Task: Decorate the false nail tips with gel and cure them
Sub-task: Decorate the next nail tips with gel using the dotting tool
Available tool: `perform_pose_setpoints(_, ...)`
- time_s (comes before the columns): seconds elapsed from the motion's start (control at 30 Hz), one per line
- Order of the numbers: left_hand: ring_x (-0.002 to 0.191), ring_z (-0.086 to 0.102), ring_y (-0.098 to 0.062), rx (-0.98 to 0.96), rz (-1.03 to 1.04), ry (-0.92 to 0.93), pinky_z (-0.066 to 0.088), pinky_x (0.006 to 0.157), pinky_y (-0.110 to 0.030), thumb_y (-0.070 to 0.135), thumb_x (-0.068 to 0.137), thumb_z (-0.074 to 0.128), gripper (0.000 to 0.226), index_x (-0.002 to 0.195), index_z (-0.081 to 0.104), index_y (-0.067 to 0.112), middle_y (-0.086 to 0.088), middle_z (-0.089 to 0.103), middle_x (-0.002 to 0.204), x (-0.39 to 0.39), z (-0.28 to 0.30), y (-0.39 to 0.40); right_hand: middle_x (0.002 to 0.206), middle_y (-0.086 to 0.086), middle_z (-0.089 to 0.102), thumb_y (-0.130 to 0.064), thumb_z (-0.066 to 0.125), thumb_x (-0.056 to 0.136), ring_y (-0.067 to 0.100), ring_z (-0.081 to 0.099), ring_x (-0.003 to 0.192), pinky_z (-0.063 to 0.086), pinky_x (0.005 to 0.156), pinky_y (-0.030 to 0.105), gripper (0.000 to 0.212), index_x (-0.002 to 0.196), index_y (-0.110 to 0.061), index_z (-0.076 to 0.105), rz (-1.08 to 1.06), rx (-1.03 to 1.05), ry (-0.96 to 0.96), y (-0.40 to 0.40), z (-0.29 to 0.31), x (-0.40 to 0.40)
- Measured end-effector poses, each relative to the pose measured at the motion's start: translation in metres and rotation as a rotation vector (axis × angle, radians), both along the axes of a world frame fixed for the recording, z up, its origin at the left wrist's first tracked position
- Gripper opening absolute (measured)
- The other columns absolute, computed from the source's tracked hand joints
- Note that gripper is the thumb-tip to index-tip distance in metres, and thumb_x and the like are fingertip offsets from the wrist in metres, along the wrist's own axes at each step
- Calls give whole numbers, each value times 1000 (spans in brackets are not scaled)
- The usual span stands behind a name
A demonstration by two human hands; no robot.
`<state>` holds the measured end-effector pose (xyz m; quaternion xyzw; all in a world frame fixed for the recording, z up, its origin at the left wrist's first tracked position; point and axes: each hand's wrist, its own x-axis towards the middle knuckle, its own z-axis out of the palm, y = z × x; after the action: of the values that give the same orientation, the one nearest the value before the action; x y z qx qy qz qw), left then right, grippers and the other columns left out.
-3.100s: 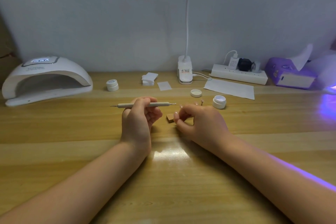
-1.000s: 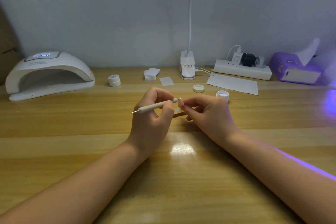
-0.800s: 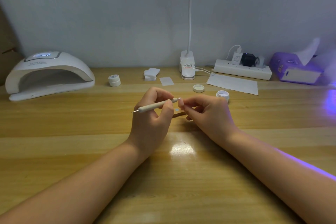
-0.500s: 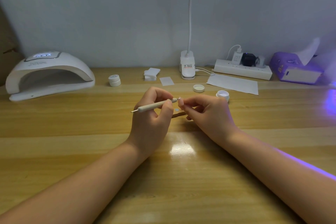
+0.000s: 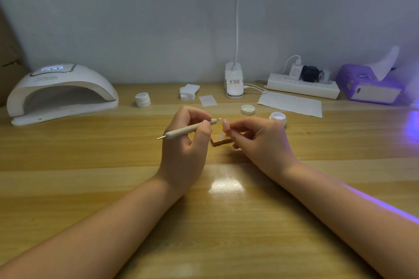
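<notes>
My left hand (image 5: 184, 147) grips a pale dotting tool (image 5: 184, 130), its right tip a short gap from a small false nail tip (image 5: 225, 123). That nail tip is pinched between the thumb and fingers of my right hand (image 5: 260, 142). Below the two hands a small wooden block (image 5: 220, 140) with a round grey pad lies on the table. An open white gel jar (image 5: 278, 118) stands just behind my right hand, its lid (image 5: 247, 109) lying to the left of it. The white curing lamp (image 5: 60, 92) sits at the far left.
A closed white jar (image 5: 142, 99), a stack of white wipes (image 5: 188, 92) and a single wipe (image 5: 208, 100) lie at the back. Behind them stand a clip lamp base (image 5: 234, 84), a power strip (image 5: 302, 85), a paper sheet (image 5: 291, 104) and a purple tissue box (image 5: 371, 87).
Earlier my left hand held the tool level above the table; it has since tilted it and brought the tip to the nail tip. In the last half second the tip has drawn slightly away.
</notes>
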<state>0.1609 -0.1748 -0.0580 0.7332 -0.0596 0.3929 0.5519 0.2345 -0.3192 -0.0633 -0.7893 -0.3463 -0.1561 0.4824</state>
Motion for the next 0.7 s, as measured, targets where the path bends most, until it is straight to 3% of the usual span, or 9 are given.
perform_pose_setpoints(0.7,74,61,-8,28,-18,72,50,68,-26,18,86,52,7,85,59,20,5,62,76,-1,0,-2,80,5,74,-23,70,86,19,68,66,55,69,44,15,96,-13,76,1,-4,15,0,1,-1)
